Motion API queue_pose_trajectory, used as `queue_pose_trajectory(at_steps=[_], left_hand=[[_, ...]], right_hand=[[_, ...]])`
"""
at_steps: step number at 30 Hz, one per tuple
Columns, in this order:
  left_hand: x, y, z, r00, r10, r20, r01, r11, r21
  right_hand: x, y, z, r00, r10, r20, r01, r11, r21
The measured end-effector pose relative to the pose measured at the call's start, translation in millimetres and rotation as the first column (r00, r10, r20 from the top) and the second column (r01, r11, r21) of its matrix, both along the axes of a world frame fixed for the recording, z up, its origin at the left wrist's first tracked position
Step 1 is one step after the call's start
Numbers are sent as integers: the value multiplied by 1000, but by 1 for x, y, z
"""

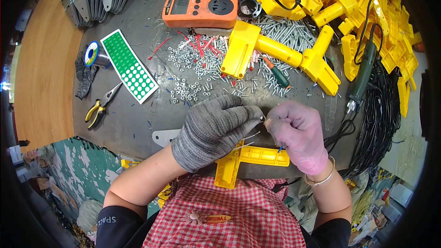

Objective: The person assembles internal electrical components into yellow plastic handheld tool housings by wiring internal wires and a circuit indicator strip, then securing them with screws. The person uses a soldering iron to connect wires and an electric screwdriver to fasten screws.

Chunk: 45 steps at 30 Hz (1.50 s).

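My left hand (216, 131), in a grey knitted glove, is closed in a pinch. Facing it, my right hand (296, 133), in a pink glove, is pinched too, and the fingertips nearly meet. A short bit of thin wire (263, 119) shows between them; most of it is hidden by the fingers. Below lies an open yellow plastic housing half (264, 156), T-shaped and hollow side up, at the table's near edge. Pale wire ends (245, 146) stick out over it beside my left hand. A small blue wire end (280, 149) shows under my right hand.
Beyond my hands lie loose nuts (186, 89), screws (294, 32), a closed yellow housing (278, 50), a green-handled screwdriver (276, 72) and an orange meter (200, 10). Pliers (102, 108), solder (98, 56) and stickers (131, 66) sit left; a power screwdriver (363, 73) and black cables (379, 115) right.
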<state>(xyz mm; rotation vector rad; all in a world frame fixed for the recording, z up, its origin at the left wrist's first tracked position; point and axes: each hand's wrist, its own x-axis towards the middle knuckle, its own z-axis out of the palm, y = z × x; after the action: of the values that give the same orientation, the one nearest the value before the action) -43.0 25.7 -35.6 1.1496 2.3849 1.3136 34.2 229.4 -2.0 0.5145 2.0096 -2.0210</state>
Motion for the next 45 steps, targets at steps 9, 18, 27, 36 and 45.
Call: queue_pose_trajectory(at_steps=[9, 18, 27, 36, 45], left_hand=[[-6, 0, 4, 999, -39, -10, 40, 999, 26], [-6, -8, -9, 967, -231, -105, 237, 970, 52], [3, -11, 2, 923, -194, -333, 180, 981, -74], [10, -9, -9, 953, -178, -243, 164, 983, -78], [9, -4, -15, 950, -158, -271, 149, 987, -53]], right_hand=[[1, 3, 0, 998, 50, 28, -49, 997, -59], [-14, 9, 8, 935, 219, 278, -158, 961, -226], [-8, 18, 2, 946, 199, 257, -123, 951, -283], [-3, 6, 6, 964, 183, 193, -169, 982, -83], [4, 20, 1, 966, 184, 183, -163, 979, -123]])
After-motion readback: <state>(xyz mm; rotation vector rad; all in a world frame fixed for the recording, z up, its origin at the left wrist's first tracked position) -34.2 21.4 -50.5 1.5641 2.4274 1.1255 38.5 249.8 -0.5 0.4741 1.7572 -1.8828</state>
